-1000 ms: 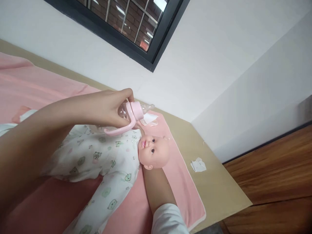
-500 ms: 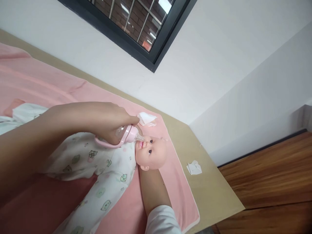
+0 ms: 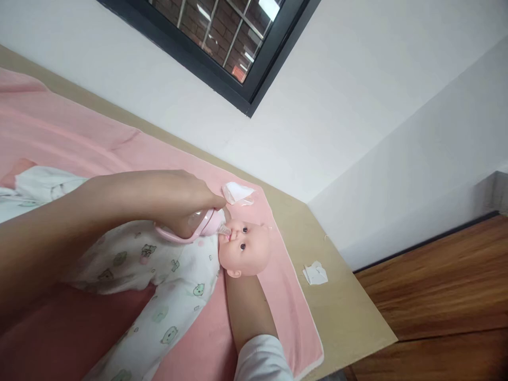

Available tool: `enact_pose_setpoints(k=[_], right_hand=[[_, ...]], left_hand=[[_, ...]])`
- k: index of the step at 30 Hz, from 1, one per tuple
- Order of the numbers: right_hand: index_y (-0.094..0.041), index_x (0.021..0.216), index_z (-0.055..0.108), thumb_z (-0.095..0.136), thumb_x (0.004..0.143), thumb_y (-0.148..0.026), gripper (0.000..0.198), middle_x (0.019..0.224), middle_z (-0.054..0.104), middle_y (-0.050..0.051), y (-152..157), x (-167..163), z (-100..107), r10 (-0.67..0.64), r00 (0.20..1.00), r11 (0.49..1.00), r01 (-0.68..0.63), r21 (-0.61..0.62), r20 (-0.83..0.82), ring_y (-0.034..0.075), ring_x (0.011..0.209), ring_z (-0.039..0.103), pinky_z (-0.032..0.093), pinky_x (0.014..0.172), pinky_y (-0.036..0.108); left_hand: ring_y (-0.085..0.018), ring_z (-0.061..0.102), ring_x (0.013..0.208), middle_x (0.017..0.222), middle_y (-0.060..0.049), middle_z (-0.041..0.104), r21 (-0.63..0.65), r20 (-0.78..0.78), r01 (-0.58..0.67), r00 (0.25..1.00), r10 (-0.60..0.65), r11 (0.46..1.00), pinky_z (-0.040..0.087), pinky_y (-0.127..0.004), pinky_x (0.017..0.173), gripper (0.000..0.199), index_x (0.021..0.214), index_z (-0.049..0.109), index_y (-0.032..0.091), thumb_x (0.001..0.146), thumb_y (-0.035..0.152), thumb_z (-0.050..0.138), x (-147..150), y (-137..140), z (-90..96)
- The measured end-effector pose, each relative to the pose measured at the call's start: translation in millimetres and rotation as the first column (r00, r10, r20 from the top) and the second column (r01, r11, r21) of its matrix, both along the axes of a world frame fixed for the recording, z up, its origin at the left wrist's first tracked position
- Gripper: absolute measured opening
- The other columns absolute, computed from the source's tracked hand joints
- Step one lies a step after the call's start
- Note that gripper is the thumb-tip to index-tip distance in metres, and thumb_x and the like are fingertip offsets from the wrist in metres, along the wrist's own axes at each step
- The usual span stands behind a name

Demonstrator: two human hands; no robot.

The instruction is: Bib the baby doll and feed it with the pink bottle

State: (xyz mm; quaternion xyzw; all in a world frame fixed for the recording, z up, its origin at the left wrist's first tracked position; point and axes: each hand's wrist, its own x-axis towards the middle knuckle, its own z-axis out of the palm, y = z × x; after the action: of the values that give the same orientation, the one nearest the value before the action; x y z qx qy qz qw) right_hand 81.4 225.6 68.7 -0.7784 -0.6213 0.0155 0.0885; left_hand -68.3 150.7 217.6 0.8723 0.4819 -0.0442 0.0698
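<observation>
A baby doll in a white printed suit lies on its back on a pink blanket. My left hand reaches over its chest, fingers wrapped round a pink-handled baby bottle. The bottle is tilted, and its clear teat touches the doll's mouth. From the bottom edge comes my right forearm in a pale sleeve. It passes under the doll's head, which hides my right hand and its fingers.
A crumpled white tissue with clear wrapping lies on the blanket beyond the doll. Another folded white paper lies on the tan table. Behind stands a white wall with a dark-framed window; wooden panels are at right.
My left hand has brought the bottle slightly lower, and the teat has moved from above the doll's lips, near the nose, to the mouth. The right forearm stays under the head.
</observation>
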Motion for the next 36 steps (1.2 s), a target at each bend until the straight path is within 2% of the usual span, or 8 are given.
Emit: enact_pose_setpoints(k=[4, 9, 14, 20, 27, 31, 33, 36], right_hand=[[-0.024, 0.061, 0.067, 0.077, 0.055, -0.018, 0.013, 0.066, 0.065, 0.007, -17, -13, 27, -0.321, 0.854, 0.850, 0.451, -0.273, 0.410, 0.043, 0.086, 0.073, 0.064, 0.070, 0.050], [-0.023, 0.057, 0.069, 0.073, 0.051, -0.002, 0.022, 0.064, 0.066, 0.006, -27, -22, 49, -0.257, 0.746, 0.666, 0.597, -0.447, 0.614, 0.044, 0.094, 0.073, 0.063, 0.080, 0.050], [-0.023, 0.072, 0.076, 0.078, 0.044, 0.005, 0.039, 0.087, 0.077, 0.007, -32, -22, 53, 0.062, 0.578, 0.397, 0.734, -0.551, 0.814, 0.044, 0.088, 0.074, 0.063, 0.083, 0.052], [-0.020, 0.067, 0.075, 0.076, 0.048, 0.006, 0.032, 0.081, 0.076, 0.008, -35, -19, 64, -0.030, 0.763, 0.501, 0.571, -0.650, 0.646, 0.047, 0.097, 0.073, 0.060, 0.090, 0.055], [-0.023, 0.073, 0.076, 0.077, 0.050, -0.002, 0.031, 0.086, 0.076, 0.009, -31, -20, 54, 0.128, 0.590, 0.348, 0.726, -0.593, 0.797, 0.045, 0.090, 0.074, 0.064, 0.072, 0.049], [-0.023, 0.064, 0.073, 0.071, 0.050, -0.003, 0.024, 0.076, 0.073, 0.008, -33, -20, 52, -0.128, 0.719, 0.579, 0.613, -0.538, 0.683, 0.050, 0.094, 0.071, 0.059, 0.088, 0.059], [-0.024, 0.061, 0.072, 0.071, 0.050, -0.003, 0.023, 0.075, 0.073, 0.008, -34, -20, 53, -0.200, 0.734, 0.633, 0.603, -0.486, 0.649, 0.052, 0.096, 0.071, 0.055, 0.095, 0.062], [-0.024, 0.071, 0.077, 0.073, 0.046, 0.001, 0.035, 0.090, 0.077, 0.007, -35, -20, 53, -0.109, 0.630, 0.495, 0.705, -0.508, 0.769, 0.051, 0.099, 0.070, 0.051, 0.103, 0.060]], left_hand=[[-0.023, 0.060, 0.066, 0.080, 0.000, 0.066, 0.013, -0.117, 0.016, 0.993, -0.014, 1.000, 0.034, -0.030, 0.056, 0.044, 0.103, 0.062, 0.027, 0.064, 0.010, 0.057, 3, -1, 2.7], [-0.022, 0.059, 0.062, 0.076, 0.000, 0.066, 0.021, -0.099, 0.029, 0.995, -0.027, 0.999, 0.032, -0.028, 0.052, 0.050, 0.107, 0.065, 0.028, 0.060, 0.010, 0.059, 4, 1, 0.3], [-0.022, 0.061, 0.063, 0.075, -0.001, 0.066, 0.017, -0.072, 0.048, 0.996, -0.047, 0.999, 0.032, -0.029, 0.053, 0.044, 0.106, 0.064, 0.026, 0.065, 0.011, 0.060, 1, 0, -0.5], [-0.022, 0.059, 0.059, 0.073, -0.002, 0.065, 0.045, -0.009, 0.085, 0.996, -0.084, 0.995, 0.032, -0.030, 0.052, 0.037, 0.101, 0.065, 0.026, 0.067, 0.011, 0.059, -6, 5, -9.4], [-0.021, 0.059, 0.059, 0.072, -0.002, 0.063, 0.057, 0.023, 0.093, 0.995, -0.095, 0.994, 0.030, -0.028, 0.052, 0.042, 0.105, 0.065, 0.026, 0.066, 0.012, 0.060, -6, 5, -11.7], [-0.022, 0.059, 0.059, 0.073, -0.002, 0.063, 0.035, 0.010, 0.064, 0.998, -0.064, 0.997, 0.032, -0.028, 0.053, 0.045, 0.107, 0.066, 0.026, 0.064, 0.013, 0.061, -3, 4, -10.4], [-0.022, 0.057, 0.057, 0.070, -0.001, 0.062, 0.029, 0.026, 0.060, 0.998, -0.061, 0.998, 0.033, -0.028, 0.054, 0.044, 0.104, 0.066, 0.027, 0.062, 0.014, 0.062, -3, 5, -11.1], [-0.019, 0.054, 0.055, 0.067, 0.001, 0.059, 0.030, 0.055, 0.061, 0.997, -0.062, 0.998, 0.034, -0.027, 0.054, 0.042, 0.102, 0.066, 0.026, 0.061, 0.015, 0.063, -5, 6, -12.4]])
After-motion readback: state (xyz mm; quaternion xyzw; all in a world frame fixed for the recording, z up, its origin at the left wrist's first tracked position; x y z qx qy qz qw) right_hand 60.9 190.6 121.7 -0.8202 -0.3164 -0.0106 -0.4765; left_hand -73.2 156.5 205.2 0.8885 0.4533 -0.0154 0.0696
